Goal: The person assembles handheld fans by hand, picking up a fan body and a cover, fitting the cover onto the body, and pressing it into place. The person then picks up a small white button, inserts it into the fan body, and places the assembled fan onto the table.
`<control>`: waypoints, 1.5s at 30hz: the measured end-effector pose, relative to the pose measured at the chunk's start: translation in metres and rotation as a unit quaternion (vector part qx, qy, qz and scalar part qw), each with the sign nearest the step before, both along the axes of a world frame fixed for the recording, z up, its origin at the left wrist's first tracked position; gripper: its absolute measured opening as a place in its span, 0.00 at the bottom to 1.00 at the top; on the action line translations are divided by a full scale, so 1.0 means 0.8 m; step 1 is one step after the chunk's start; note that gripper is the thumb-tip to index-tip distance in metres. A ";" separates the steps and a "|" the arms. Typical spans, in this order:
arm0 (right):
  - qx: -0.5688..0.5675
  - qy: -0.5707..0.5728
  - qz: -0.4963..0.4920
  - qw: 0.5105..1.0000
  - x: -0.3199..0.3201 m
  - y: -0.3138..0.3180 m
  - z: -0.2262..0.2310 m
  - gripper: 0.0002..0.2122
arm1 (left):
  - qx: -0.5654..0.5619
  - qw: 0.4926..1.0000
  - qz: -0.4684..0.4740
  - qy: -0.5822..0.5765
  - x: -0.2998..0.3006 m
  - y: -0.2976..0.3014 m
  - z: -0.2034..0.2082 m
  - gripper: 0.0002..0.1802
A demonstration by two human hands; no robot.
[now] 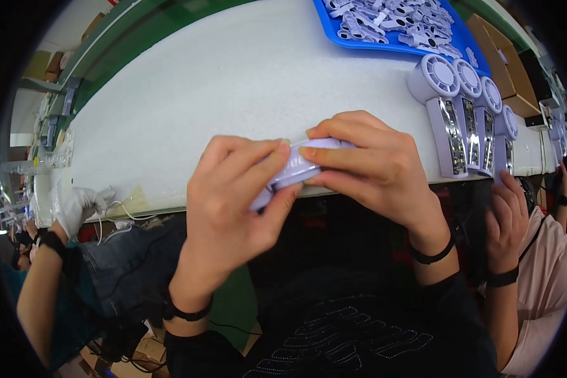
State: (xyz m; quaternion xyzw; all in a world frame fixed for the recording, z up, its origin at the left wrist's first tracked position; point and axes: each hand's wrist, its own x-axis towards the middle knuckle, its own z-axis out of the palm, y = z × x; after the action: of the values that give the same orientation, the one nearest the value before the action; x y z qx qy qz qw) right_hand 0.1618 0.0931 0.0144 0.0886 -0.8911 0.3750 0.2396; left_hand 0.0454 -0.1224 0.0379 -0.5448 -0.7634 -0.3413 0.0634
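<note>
Two-hand press on lavender fan housing, at the table's near edge.
Left hand [230, 201] clamped on lower end, right hand [372, 167] on upper end of housing [296, 169] (seam hidden); squeeze evenly, keep halves aligned over white table [233, 82].

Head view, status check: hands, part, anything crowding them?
Left hand and right hand both clamped on lilac part at table edge. Finished fans lined right; nothing blocking.

Both forearms rise from below; left hand [230, 201] and right hand [372, 167] meet, fingers curled
</note>
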 end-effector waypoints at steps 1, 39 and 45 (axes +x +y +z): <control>-0.001 0.001 0.000 1.000 0.001 -0.002 0.003 0.17 | -0.012 1.000 -0.007 -0.012 -0.005 -0.002 0.006 0.24; -0.139 -0.050 0.010 0.989 -0.004 0.012 0.006 0.16 | -0.090 0.994 -0.024 0.049 -0.037 0.006 0.029 0.36; -0.419 -0.045 -0.109 0.900 0.024 -0.031 0.002 0.15 | 0.323 0.924 0.122 -0.166 0.002 -0.002 -0.009 0.44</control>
State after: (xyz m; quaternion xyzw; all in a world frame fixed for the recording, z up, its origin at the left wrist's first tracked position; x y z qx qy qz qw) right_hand 0.1813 0.0684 0.0156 -0.1345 -0.6659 0.6886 0.2535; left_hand 0.0473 -0.1238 0.0311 -0.3329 -0.6721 -0.6442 0.1498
